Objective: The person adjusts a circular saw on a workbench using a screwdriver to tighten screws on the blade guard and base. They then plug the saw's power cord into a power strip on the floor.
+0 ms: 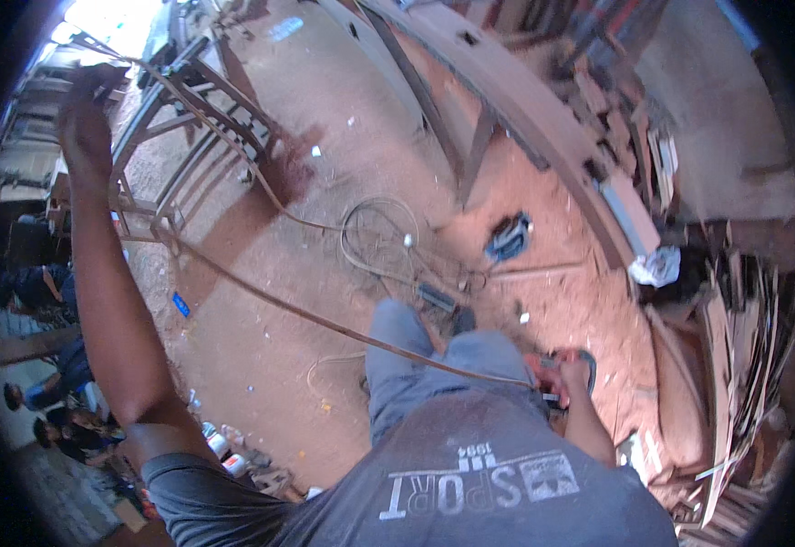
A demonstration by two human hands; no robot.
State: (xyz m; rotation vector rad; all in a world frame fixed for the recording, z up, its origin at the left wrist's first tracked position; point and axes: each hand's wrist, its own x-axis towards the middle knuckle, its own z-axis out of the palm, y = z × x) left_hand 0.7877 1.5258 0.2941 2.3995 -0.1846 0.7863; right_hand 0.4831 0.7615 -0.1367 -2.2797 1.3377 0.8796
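My left arm stretches up toward the far left. My left hand (pixel 89 105) is dark against bright light, its fingers curled beside a wooden chair-like frame (pixel 188 123); whatever they hold is hard to make out. Low at the right, my right hand (pixel 574 372) is closed around a red-and-dark hand tool (pixel 543 372), partly hidden by my fingers and shirt. From the tool a brown hose (pixel 325 325) runs across my lap to the frame. Another stretch of hose or cable (pixel 274 196) leads from the frame to a coil (pixel 347 239) on the ground.
A long wooden beam structure (pixel 543 118) slants across the far right. Stacked wood strips (pixel 735 346) and a white bag (pixel 655 267) lie at the right. A dark blue object (pixel 509 237) rests on the dusty floor. Several people (pixel 69 428) are at the left edge.
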